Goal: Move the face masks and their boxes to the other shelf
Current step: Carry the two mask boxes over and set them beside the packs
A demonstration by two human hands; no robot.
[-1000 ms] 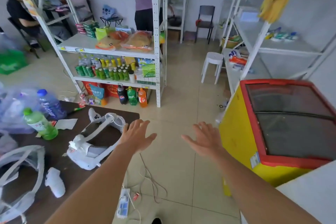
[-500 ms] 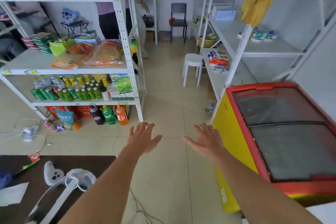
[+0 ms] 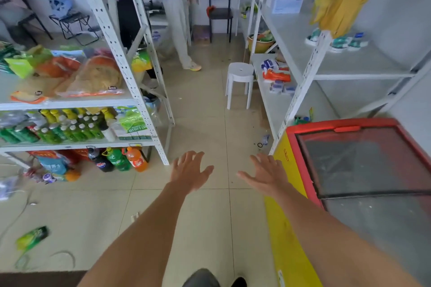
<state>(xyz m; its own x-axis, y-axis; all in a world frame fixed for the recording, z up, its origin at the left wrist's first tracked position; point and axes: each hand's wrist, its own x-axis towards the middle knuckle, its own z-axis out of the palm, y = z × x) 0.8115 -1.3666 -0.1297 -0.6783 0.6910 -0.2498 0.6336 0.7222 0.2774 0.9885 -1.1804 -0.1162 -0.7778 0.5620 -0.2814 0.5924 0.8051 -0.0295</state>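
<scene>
I'm in the aisle w/ nothing in hand; as I read it, the step is the walk-up to the masks, not yet a pick.

Big white rack [image 3: 310, 70] sits at 1–2 o'clock, running away from me. Yellow-and-red freezer [image 3: 291, 228] is close at 3 o'clock, right by my right arm, so I should steer a bit toward 12 to clear its corner. Stocked drinks rack [image 3: 130, 81] is at 10 o'clock. White stool [image 3: 240, 77] stands at 12–1 o'clock, just beside the rack's low shelf; I go round it, not over. Another person is farther off at 12.

What I take for the mask boxes [image 3: 285, 3] are white cartons at 1 o'clock, far end of the upper shelf; labels too small to read. Small packs [image 3: 275, 72] on the low shelf may be loose masks; can't confirm.

Left hand [image 3: 190, 173] & right hand [image 3: 265, 176]: both spread, fingers straight, holding nothing, well apart from any shelf. Best plan: boxes first, two hands, one per side, keep them level.
</scene>
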